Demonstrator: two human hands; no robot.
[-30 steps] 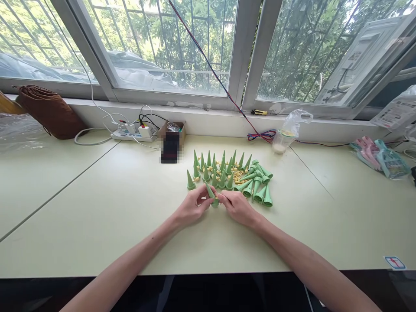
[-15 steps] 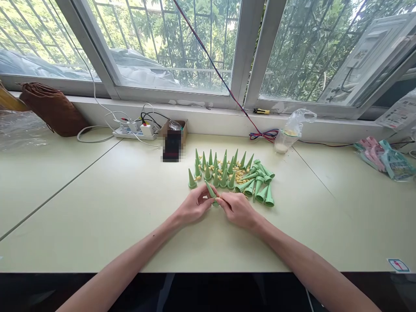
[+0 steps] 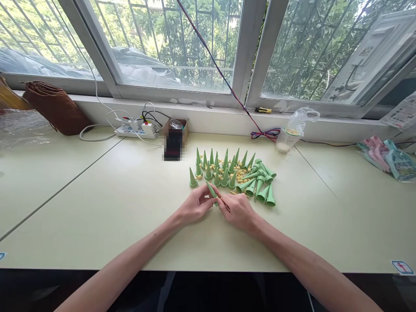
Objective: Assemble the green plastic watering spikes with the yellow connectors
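Observation:
Near the middle of the table, my left hand (image 3: 194, 205) is closed around a green plastic watering spike (image 3: 211, 190), which tilts with its tip up and to the left. My right hand (image 3: 238, 209) pinches at the spike's side, its fingertips on a small yellow valve that is mostly covered. Just beyond my hands, several green spikes (image 3: 208, 172) stand upright in rows, with yellow valves (image 3: 199, 177) at their sides. To their right, loose yellow valves (image 3: 241, 174) lie beside a heap of green spikes (image 3: 260, 184) lying on their sides.
Along the window wall are a brown pouch (image 3: 56, 108), a power strip (image 3: 136, 131) with cables, a small cardboard box (image 3: 182, 129) and a blurred dark object (image 3: 173, 145). Farther right are bundled wires (image 3: 266, 133), a bagged cup (image 3: 286, 141) and pink and blue packets (image 3: 390, 158).
My right hand has turned slightly at the spike, and its fingers are bent a little differently. My left hand keeps its hold. The whole view has shifted slightly.

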